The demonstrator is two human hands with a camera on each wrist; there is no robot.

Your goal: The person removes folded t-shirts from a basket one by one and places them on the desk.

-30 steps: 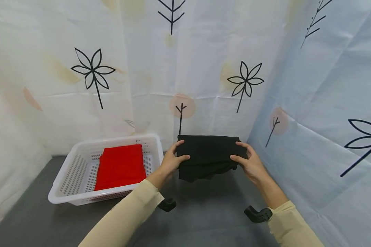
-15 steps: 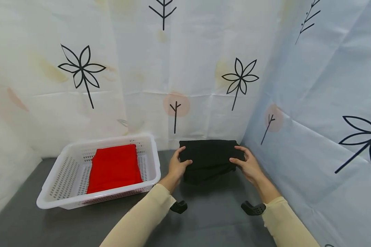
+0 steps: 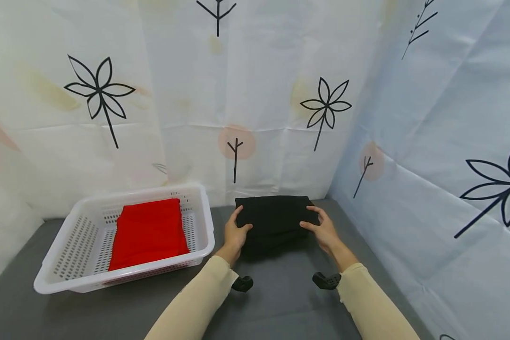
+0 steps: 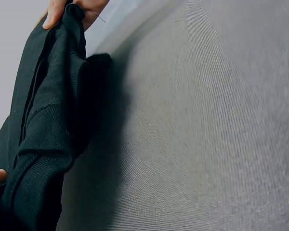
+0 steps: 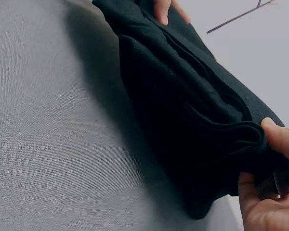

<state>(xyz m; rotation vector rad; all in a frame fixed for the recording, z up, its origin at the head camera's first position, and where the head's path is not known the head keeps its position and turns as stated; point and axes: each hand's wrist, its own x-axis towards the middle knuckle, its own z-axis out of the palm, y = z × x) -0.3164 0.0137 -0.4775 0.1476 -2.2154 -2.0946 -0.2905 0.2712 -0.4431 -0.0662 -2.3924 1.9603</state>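
A folded black cloth garment (image 3: 274, 217) is held between both hands, over the grey tabletop in the head view. My left hand (image 3: 235, 235) grips its left end with the thumb on the near face. At the right end my right hand (image 3: 326, 232) pinches it the same way. Stacked fold layers of the dark garment (image 5: 192, 91) show in the right wrist view, where thumb and fingers (image 5: 269, 211) clasp its edge. In the left wrist view the garment (image 4: 48, 115) hangs close to the surface, casting a shadow; whether its lower edge touches is unclear.
On the left stands a white perforated plastic basket (image 3: 55, 278) with a folded red cloth (image 3: 149, 233) in it. A grey cloth-covered table (image 3: 280, 302) lies under everything. Patterned white curtains (image 3: 272, 94) enclose the back and both sides.
Both hands have lowered the black garment toward the table, and its hanging lower part now sits nearer the surface. The head view has turned slightly right, so the basket appears farther left.
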